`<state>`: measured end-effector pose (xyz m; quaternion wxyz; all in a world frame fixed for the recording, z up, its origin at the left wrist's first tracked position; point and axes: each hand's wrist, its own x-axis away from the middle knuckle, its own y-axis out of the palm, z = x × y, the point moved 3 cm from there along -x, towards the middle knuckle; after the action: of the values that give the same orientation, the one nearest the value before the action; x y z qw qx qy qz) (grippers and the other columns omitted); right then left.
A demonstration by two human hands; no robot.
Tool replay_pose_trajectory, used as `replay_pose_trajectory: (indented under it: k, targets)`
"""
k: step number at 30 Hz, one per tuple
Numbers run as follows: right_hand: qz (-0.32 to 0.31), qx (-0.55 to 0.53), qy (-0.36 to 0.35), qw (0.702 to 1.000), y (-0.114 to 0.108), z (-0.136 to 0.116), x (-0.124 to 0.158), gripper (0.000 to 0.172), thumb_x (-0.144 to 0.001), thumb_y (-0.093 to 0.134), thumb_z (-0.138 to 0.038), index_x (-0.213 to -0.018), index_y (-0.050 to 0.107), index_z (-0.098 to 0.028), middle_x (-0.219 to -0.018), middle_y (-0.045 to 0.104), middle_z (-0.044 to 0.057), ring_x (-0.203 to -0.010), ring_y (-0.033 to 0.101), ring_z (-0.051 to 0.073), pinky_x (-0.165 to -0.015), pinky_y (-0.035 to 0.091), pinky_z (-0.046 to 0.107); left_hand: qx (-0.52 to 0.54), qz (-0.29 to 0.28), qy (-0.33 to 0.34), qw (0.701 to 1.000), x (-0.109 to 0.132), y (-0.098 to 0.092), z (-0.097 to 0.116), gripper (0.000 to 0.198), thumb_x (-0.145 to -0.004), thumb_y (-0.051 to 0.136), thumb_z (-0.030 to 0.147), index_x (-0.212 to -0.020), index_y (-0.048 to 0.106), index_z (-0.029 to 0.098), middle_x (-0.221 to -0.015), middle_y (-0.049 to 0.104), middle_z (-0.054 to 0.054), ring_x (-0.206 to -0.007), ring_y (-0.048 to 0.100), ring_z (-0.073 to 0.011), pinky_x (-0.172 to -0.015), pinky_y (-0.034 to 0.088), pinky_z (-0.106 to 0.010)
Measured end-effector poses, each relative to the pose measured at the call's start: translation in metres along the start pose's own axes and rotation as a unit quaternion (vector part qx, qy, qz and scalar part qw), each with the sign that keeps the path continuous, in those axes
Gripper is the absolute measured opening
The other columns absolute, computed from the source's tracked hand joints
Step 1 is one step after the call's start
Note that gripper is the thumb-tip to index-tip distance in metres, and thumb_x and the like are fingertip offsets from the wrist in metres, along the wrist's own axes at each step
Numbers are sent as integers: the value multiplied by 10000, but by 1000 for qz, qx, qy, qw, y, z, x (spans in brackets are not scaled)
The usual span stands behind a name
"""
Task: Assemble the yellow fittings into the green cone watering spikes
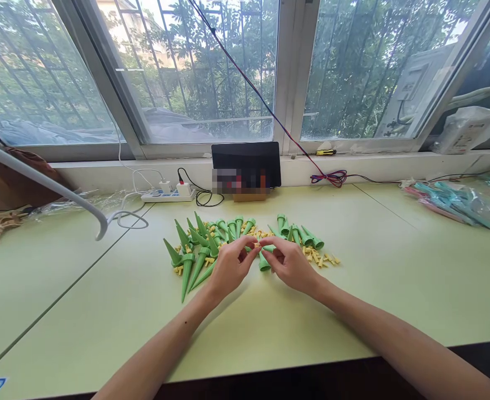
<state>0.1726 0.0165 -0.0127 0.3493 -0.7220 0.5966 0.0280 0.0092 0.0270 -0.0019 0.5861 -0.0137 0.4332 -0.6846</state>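
Observation:
Both my hands meet over a pile of green plastic cone spikes [195, 250] and small yellow valve pieces [318, 258] on a pale green table [115, 311]. My left hand [230, 264] pinches a small yellow piece [256, 245] at its fingertips. My right hand [290, 264] is curled round a green cone spike [264, 260] and its fingertips touch the same yellow piece. More green cones [301, 233] lie behind my right hand.
A black tablet [246, 165] stands at the back under the window, beside a white power strip [168, 194] with cables. A white curved lamp arm [40, 180] crosses the left. Bags of teal and pink parts [453, 203] lie at the far right.

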Motion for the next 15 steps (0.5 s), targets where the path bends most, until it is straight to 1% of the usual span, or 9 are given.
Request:
replay_pose_trajectory:
  k: [3, 6, 11, 15]
  targets:
    - [5, 5, -8, 1000, 0, 2, 0, 207, -941, 537, -258, -1101, 640, -176, -864, 705, 43, -550, 566, 119, -565, 466, 253, 6, -12, -7, 1000, 1, 1, 0, 159, -954, 547, 312, -1020, 629, 192, -806, 708, -2, -502, 547, -84, -551, 438, -206]
    - [7, 12, -27, 1000, 1, 4, 0, 223, -929, 547, -243, -1115, 651, -181, -922, 709, 56, -576, 561, 120, -583, 472, 258, 6, -18, 0, 1000, 1, 1, 0, 167, -962, 534, 312, -1040, 626, 198, -807, 713, -6, -541, 583, -96, -551, 431, -201]
    - [5, 12, -36, 999, 1, 6, -1, 220, -914, 556, -218, -1101, 667, -185, -945, 707, 57, -580, 539, 117, -589, 469, 258, -10, -30, 18, 999, 1, 2, 2, 191, -988, 477, 294, -1074, 619, 200, -692, 670, 23, -486, 536, -85, -551, 422, -199]
    - [12, 18, -36, 999, 1, 7, -1, 184, -909, 574, -229, -1058, 673, -184, -917, 706, 50, -579, 529, 116, -587, 462, 256, -20, -44, 20, 999, 2, 1, 3, 216, -1004, 438, 283, -1105, 609, 199, -634, 640, 37, -497, 560, -95, -581, 433, -203]
